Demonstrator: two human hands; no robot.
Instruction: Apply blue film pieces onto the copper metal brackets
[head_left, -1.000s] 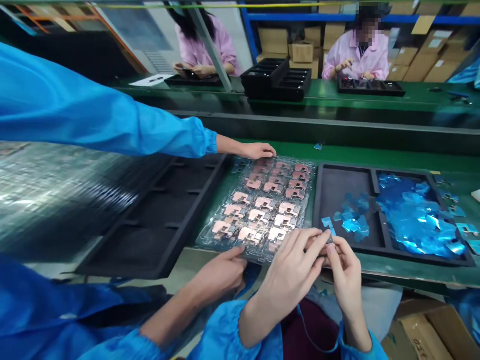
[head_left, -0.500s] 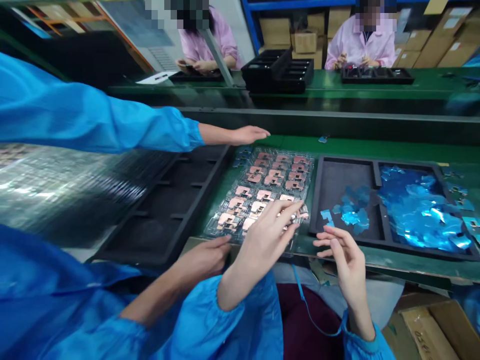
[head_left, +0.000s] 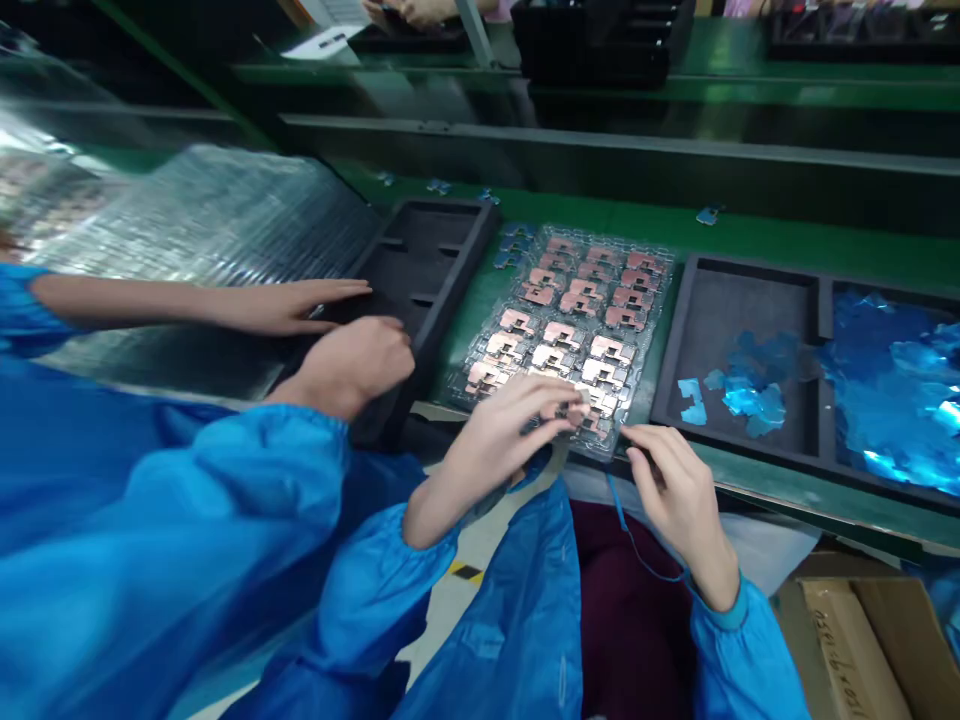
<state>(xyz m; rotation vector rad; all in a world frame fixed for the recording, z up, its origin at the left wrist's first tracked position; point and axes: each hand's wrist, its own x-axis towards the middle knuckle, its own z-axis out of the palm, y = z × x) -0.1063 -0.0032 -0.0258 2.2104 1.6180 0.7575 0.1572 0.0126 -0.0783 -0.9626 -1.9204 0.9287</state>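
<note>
The left hand (head_left: pixel 510 430) curls its fingers over the near edge of the clear plastic tray of copper-coloured parts (head_left: pixel 577 300). The right hand (head_left: pixel 671 490), fingers half bent, touches the tray's near-right corner. I cannot tell if either grips.

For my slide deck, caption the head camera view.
Left hand and right hand at the near edge of a clear tray of copper parts.

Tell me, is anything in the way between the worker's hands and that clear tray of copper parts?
Nothing visible. The left hand lies over the near edge of the clear tray, and the right hand is at its near corner. A co-worker's hands are off to the left, at a black tray.
</note>
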